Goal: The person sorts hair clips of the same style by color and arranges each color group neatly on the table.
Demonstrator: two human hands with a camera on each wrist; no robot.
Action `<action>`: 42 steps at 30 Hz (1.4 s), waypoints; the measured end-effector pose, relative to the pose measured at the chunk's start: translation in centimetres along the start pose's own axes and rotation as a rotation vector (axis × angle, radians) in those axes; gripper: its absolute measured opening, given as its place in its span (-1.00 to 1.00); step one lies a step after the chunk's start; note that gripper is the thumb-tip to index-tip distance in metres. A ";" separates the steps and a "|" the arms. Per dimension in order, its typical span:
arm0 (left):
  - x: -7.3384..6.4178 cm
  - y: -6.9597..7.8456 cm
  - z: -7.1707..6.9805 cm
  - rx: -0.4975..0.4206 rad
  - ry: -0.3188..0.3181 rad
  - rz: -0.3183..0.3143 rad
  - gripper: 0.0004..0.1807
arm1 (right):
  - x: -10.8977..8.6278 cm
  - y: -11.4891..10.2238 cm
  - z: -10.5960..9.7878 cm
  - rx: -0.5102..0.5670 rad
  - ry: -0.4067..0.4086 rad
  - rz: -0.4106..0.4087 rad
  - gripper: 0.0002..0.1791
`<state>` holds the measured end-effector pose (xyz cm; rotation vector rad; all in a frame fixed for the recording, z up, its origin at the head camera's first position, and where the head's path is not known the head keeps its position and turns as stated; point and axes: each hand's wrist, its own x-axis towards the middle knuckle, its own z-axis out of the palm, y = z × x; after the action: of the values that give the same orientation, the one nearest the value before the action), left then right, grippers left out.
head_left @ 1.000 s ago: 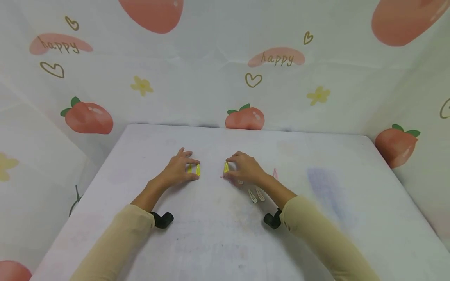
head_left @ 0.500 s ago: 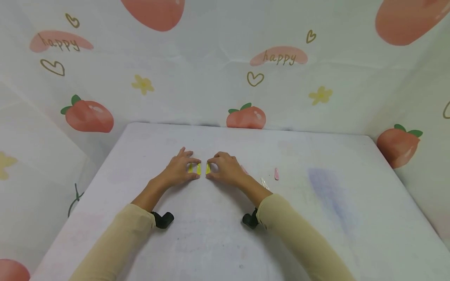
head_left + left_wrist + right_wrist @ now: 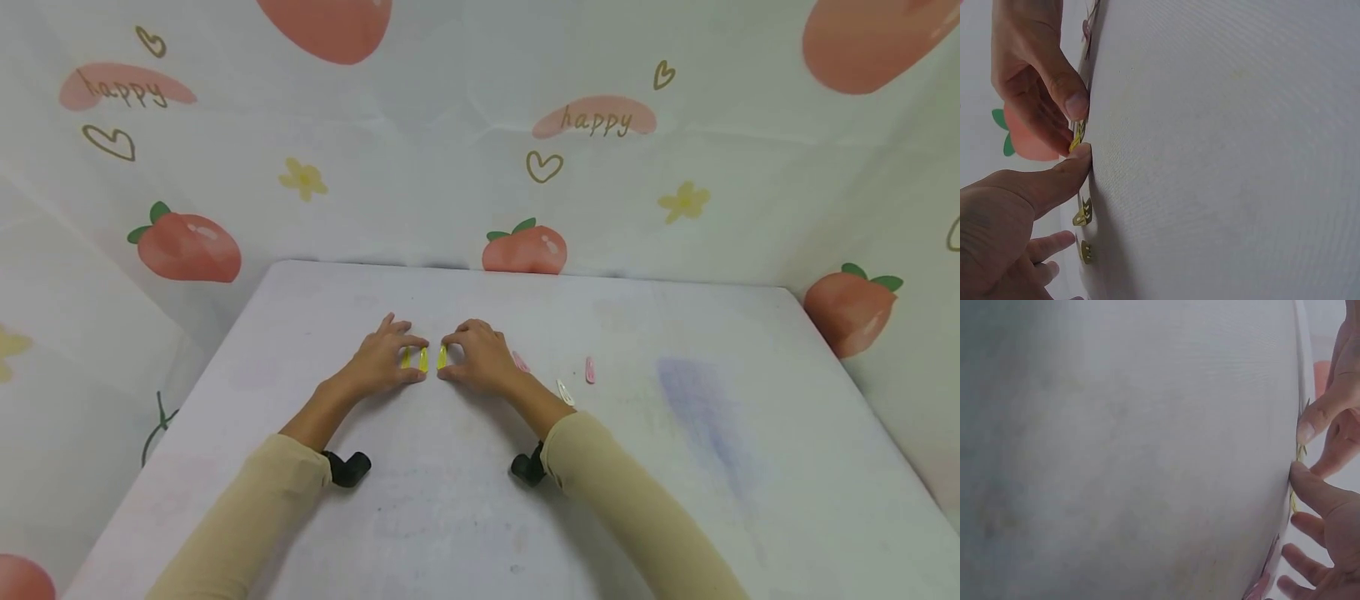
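Near the table's middle, my left hand [image 3: 378, 360] has its thumb and index finger at the two ends of a yellow snap hair clip [image 3: 423, 360]. A second yellow clip [image 3: 406, 357] lies left of it, within the curve of the same hand. Just across a narrow gap, my right hand [image 3: 482, 358] pinches another yellow clip [image 3: 442, 357] lengthwise, roughly parallel to the first. In the left wrist view, two yellow clips, one nearer [image 3: 1087, 252] and one farther [image 3: 1083, 212], stand edge-on along the tabletop beside my left fingers.
To the right of my right hand lie a pink clip [image 3: 521, 361], a white clip [image 3: 565, 392] and another pink clip [image 3: 590, 370]. My right forearm covers the area next to the white clip. A fruit-printed cloth [image 3: 420, 167] hangs behind the white table [image 3: 420, 517].
My right hand has moved left with its yellow clip, stopping beside the left hand's clip. The pink clip near it is now uncovered, and some white clips are hidden by my arm. My left hand stays put.
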<state>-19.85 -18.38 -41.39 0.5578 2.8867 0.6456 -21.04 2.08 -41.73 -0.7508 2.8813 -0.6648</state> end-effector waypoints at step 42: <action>0.0 0.3 0.0 -0.004 -0.011 -0.028 -0.45 | -7.3 11.1 -7.1 0.018 -0.093 -0.012 -0.40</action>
<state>-19.71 -18.14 -41.27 0.5177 2.8766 0.6423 -20.92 17.07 -40.30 -0.7755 2.7853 -0.6392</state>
